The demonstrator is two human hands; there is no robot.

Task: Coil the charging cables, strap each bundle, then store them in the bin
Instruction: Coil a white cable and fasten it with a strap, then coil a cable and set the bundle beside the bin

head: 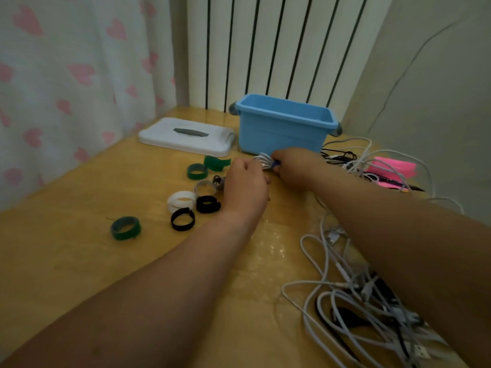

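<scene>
A coiled white cable bundle (263,159) sits between my two hands just in front of the blue bin (281,128). My right hand (295,166) grips the bundle together with a blue strap (276,163). My left hand (245,185) is closed on the bundle's near side. Several rolled straps lie left of my hands: green (196,171), white (180,199), black (182,219) and a separate green one (125,227). A tangle of loose white and black cables (358,296) lies at the lower right.
The bin's white lid (186,136) lies flat at the back left. More cables (353,155) and a pink item (390,171) sit to the right of the bin. A radiator and a heart-patterned curtain stand behind the wooden table (79,261).
</scene>
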